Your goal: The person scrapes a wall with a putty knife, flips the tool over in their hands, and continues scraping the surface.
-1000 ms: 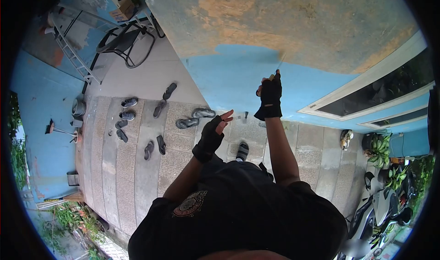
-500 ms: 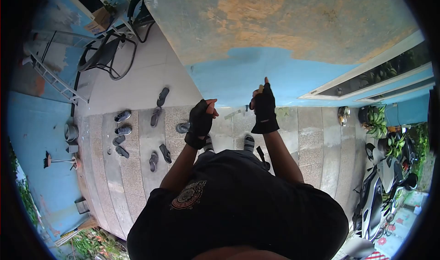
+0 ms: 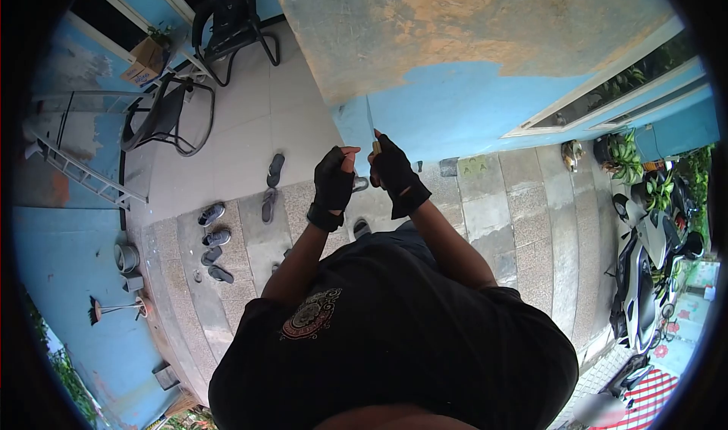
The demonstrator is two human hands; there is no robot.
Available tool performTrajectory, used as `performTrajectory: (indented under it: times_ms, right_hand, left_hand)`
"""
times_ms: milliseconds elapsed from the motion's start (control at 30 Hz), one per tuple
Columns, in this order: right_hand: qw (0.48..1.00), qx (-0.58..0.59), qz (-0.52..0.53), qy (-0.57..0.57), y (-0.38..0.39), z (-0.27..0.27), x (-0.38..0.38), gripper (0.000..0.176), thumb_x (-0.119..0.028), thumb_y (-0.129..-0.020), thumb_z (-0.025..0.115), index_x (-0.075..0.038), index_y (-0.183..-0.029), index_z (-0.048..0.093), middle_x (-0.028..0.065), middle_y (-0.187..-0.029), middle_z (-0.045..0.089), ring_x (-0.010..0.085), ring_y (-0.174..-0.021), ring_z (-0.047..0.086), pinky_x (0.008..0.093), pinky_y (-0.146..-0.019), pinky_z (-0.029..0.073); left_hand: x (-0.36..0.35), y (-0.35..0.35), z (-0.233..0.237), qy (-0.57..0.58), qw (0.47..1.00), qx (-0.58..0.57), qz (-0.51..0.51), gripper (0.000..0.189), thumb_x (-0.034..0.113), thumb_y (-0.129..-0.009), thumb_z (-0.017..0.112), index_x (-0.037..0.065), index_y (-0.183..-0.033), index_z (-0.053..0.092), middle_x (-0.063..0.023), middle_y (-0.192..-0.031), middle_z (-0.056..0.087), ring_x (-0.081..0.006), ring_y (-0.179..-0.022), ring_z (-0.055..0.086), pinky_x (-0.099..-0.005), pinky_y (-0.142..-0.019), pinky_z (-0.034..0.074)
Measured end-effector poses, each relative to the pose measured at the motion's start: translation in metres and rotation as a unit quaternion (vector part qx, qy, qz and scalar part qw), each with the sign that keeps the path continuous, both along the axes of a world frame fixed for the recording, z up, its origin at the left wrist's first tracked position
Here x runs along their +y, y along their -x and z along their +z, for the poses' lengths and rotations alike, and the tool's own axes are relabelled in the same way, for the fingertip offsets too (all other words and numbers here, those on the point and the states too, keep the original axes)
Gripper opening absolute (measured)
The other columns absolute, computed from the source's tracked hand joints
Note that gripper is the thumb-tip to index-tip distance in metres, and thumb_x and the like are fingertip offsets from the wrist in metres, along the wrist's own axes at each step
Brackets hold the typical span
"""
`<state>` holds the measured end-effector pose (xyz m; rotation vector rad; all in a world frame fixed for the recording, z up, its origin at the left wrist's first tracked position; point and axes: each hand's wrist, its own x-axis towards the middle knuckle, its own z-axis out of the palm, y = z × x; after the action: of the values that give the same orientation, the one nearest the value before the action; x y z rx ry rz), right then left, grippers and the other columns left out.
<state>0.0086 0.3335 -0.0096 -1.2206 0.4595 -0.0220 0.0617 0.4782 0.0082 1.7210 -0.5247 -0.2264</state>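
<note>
My right hand (image 3: 393,174), in a black fingerless glove, is closed round the yellowish handle of a thin tool (image 3: 375,149). Its narrow blade points up in front of the blue lower wall (image 3: 455,119). Beside it on the left, my left hand (image 3: 334,180), also gloved, has its fingers curled with the fingertips toward the tool; whether they hold anything is hidden. A small gap lies between the two hands. Above the blue band, the wall (image 3: 470,28) shows grey and orange patches.
Sandals and shoes (image 3: 216,237) lie on the tiled floor (image 3: 523,233). Black chairs (image 3: 171,115), a cardboard box (image 3: 144,61) and a metal ladder (image 3: 83,161) stand at the left. Potted plants (image 3: 626,157) and motorcycles (image 3: 641,278) are at the right.
The view has turned and shifted, showing more of the chairs. My right hand has moved left, close to my left hand, and the tool's thin blade now shows.
</note>
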Motion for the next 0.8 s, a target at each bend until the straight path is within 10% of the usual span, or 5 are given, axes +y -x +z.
performTrajectory:
  times_ms: [267, 400, 800]
  right_hand:
    - [0.975, -0.126, -0.051, -0.177, 0.034, -0.017, -0.017, 0.041, -0.007, -0.088, 0.054, -0.008, -0.127, 0.045, 0.0058, -0.084, 0.058, 0.016, -0.062, 0.057, 0.0314, -0.053, 0.05]
    - [0.944, -0.154, -0.055, -0.288, 0.047, -0.002, -0.035, 0.025, -0.011, -0.092, 0.054, -0.007, -0.116, 0.05, 0.0046, -0.088, 0.059, 0.0165, -0.069, 0.059, 0.0324, -0.059, 0.051]
    - [0.99, -0.13, -0.013, -0.05, 0.07, 0.027, -0.079, 0.025, -0.017, -0.098, 0.051, -0.002, -0.117, 0.052, 0.004, -0.077, 0.059, 0.0131, -0.062, 0.059, 0.0266, -0.057, 0.048]
  left_hand:
    - [-0.026, -0.009, -0.018, 0.033, 0.995, 0.093, 0.0, 0.018, 0.018, -0.098, 0.056, 0.004, -0.105, 0.065, -0.0009, -0.071, 0.061, -0.0077, -0.061, 0.055, -0.0255, -0.058, 0.047]
    - [-0.051, 0.002, -0.026, 0.045, 0.987, 0.146, -0.047, 0.028, 0.021, -0.099, 0.054, 0.003, -0.12, 0.059, -0.0061, -0.1, 0.068, -0.011, -0.084, 0.061, -0.0254, -0.068, 0.049]
    - [-0.089, 0.024, -0.034, 0.162, 0.928, 0.262, -0.211, 0.04, 0.023, -0.102, 0.048, 0.0, -0.135, 0.048, -0.0077, -0.116, 0.062, -0.0153, -0.099, 0.061, -0.0292, -0.084, 0.049]
